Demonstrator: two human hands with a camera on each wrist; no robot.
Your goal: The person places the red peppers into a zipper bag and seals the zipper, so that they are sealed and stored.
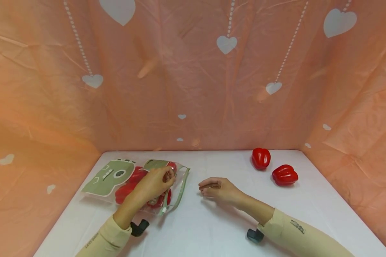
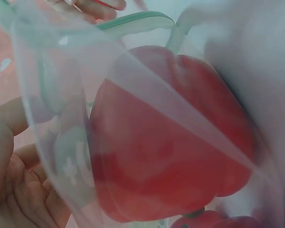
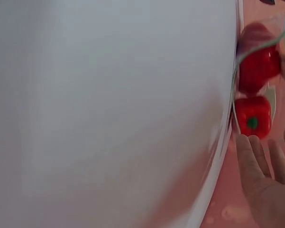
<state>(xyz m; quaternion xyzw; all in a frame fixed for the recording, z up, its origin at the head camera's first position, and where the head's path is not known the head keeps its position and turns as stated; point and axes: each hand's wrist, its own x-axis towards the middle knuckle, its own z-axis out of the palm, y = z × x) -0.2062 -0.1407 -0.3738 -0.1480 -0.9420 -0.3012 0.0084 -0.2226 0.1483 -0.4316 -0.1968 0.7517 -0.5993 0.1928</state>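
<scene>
A clear zip bag with a green dinosaur print lies at the left of the table, its green-edged mouth facing right. Several red bell peppers are inside it. My left hand reaches over the bag and pinches the upper film at the mouth, holding it raised. In the left wrist view, one bell pepper shows large through the film. My right hand hovers to the right of the mouth, fingers loosely bent and holding nothing. The right wrist view looks into the gaping mouth, where a pepper shows its green stem.
Two loose red bell peppers, a farther one and a nearer one, lie at the back right of the white table. An orange cloth with white hearts encloses the back and sides.
</scene>
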